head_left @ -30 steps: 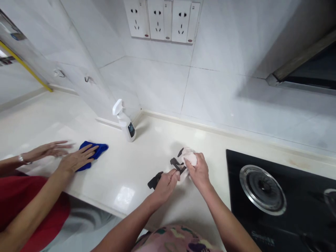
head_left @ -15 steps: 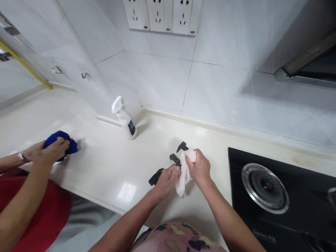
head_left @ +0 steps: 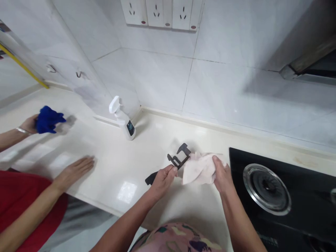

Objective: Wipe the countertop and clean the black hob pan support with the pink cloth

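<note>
My left hand [head_left: 163,179] is closed round a black pan support [head_left: 186,150] with hooked prongs, held just above the counter. The prongs stick out past my fingers on both sides, and part of the support is hidden by my hand and the cloth. In my right hand [head_left: 223,176] is a pale pinkish-white cloth [head_left: 200,168], gripped by its right side. The cloth hangs spread out and meets the right end of the support.
A spray bottle [head_left: 127,124] stands in the wall corner. At right lies a black gas stove [head_left: 236,168] with a round burner [head_left: 267,189]. On the left, a co-worker in red holds a blue cloth [head_left: 48,119] over the pale counter [head_left: 105,175], the other hand flat on it.
My right hand has moved right, and its bunched cloth is now spread out, uncovering more of the pan support. The co-worker's hands have parted, with the blue cloth lifted up and left.
</note>
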A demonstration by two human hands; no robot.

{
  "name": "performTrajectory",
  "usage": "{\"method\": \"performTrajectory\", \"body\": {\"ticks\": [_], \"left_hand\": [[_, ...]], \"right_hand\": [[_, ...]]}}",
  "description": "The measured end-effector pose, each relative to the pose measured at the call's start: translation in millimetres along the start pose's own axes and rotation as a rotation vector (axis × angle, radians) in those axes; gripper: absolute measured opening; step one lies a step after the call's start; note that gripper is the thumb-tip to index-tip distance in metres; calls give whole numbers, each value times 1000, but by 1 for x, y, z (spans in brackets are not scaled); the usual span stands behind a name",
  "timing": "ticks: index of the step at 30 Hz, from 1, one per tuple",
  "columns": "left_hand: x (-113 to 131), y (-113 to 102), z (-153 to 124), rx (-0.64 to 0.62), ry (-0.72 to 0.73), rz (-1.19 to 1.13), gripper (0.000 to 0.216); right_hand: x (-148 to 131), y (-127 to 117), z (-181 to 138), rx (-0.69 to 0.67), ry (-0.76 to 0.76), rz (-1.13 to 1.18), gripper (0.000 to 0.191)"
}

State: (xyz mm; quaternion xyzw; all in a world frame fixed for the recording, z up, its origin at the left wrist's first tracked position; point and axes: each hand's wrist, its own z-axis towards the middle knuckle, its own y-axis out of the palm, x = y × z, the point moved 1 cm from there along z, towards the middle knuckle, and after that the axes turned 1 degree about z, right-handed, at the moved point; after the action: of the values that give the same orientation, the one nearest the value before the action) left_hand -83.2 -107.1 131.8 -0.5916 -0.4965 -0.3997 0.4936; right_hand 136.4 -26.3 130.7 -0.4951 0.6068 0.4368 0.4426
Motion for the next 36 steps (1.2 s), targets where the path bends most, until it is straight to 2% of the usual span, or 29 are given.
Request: {"method": "performTrajectory", "body": {"ticks": [4,7,10,14,17,19,22,25,28,31,34,36], "left_hand": [[4,9,4,-37,54,-29,48],[4,13,6,-51,46,-54,45],[2,14,6,-51,24,-44,42],[0,17,2,-40,43,12,39],[0,17,2,-42,72,38,39],[1,12,3,-9,53,29,41],[3,-1,6,24,-29,-86,46],[5,-12,9,-8,-90,-238,49],[8,-15,13,-35,-105,-294,50],[11,-12,17,-74,-110,-288,51],[12,-9,21,-84,-120,-280,52],[12,-9,22,-76,-124,-301,51]], "right_hand": [[-19,39,-24,-137,-302,-421,33],[-11,64,-23,-99,-530,-725,24],[-2,66,-5,-69,-505,-892,21],[5,42,28,-7,-353,-1040,17],[14,12,41,7,-300,-965,21],[23,-13,43,31,-258,-781,29],[32,-50,37,183,-137,-408,47],[26,-68,24,244,-78,-220,58],[6,-58,13,158,-120,-243,56],[-4,-25,8,-38,-178,-280,52],[9,12,13,-239,-254,-356,54],[26,29,20,-227,-316,-423,59]]}}
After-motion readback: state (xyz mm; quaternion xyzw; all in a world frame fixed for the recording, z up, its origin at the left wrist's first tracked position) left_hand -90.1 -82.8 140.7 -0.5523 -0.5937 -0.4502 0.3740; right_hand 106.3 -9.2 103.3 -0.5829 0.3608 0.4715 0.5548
